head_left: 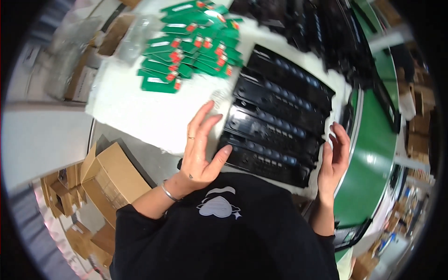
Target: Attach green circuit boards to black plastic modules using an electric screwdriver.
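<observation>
A row of long black plastic panels (280,116) lies side by side on a white sheet (135,102) in front of me. My left hand (200,149) rests against the left ends of the nearest panels, fingers spread, thumb on the closest panel (266,161). My right hand (333,158) presses flat against the right ends of the same panels, fingers up. Neither hand closes around anything. A heap of green circuit boards (191,42) lies farther back on the sheet.
More black panels (303,23) are stacked at the back. A green conveyor belt (368,158) runs along the right. Cardboard boxes (112,177) stand on the floor at the lower left, and others (112,35) sit at the back left with clear plastic bags.
</observation>
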### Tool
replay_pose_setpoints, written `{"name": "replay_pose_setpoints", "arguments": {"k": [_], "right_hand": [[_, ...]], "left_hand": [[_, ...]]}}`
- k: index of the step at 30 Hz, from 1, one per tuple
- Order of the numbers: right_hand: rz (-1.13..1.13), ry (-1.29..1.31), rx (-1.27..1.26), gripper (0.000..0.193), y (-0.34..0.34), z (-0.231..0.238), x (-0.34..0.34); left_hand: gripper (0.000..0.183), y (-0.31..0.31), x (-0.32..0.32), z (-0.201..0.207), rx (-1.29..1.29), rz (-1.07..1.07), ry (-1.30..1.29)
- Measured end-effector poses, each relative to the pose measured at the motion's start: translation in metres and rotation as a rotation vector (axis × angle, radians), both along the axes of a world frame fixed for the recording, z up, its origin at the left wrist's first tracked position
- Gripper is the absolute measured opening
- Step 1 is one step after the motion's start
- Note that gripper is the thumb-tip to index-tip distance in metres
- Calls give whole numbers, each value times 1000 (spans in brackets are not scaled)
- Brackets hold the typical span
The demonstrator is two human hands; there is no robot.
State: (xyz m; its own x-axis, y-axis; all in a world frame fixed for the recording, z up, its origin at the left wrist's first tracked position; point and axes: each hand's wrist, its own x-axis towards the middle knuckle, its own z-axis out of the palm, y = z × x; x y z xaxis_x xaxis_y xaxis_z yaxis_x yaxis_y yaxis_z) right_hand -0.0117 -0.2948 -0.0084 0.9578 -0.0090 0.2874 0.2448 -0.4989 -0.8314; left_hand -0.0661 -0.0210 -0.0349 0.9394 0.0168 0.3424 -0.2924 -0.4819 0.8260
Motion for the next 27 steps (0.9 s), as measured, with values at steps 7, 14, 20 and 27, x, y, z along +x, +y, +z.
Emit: {"name": "replay_pose_setpoints", "arguments": {"k": [7, 14, 20, 27], "right_hand": [[726, -412, -283, 26, 134, 51, 60], [981, -465, -446, 30, 262, 51, 125], [1061, -227, -945, 66, 305, 44, 135], [1021, -125, -1044, 60, 318, 56, 138]], "left_hand": [[34, 44, -8, 3, -111, 187, -43], [29, 62, -11, -14, -263, 422, -47], [27, 63, -12, -18, -43, 398, -196], [25, 68, -13, -23, -69, 339, -217]]}}
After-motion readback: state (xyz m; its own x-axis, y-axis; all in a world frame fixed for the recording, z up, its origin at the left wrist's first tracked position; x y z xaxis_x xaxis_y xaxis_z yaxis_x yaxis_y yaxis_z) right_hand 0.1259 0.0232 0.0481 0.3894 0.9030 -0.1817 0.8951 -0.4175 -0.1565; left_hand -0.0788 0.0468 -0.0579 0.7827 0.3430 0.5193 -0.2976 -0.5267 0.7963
